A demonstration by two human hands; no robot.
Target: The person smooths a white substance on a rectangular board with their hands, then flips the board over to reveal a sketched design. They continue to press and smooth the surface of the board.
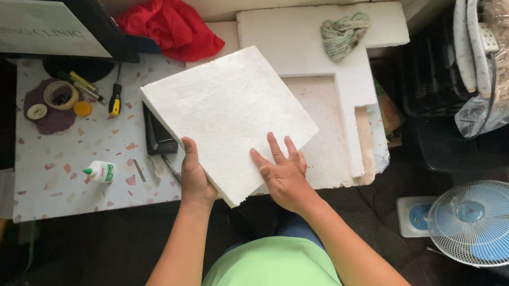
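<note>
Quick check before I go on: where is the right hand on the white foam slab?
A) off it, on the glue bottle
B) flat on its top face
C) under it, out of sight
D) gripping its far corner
B: the right hand lies palm-down, fingers spread, on top of the white foam slab.

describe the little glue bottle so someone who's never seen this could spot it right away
Start at the speckled terrazzo-pattern board on the left, below the framed sign. Near its lower edge, left of the left hand gripping the white foam slab, lies the glue bottle on its side. It is small and white with a green nozzle and label, unlike the yellow-handled screwdriver and tape roll higher up.
</note>
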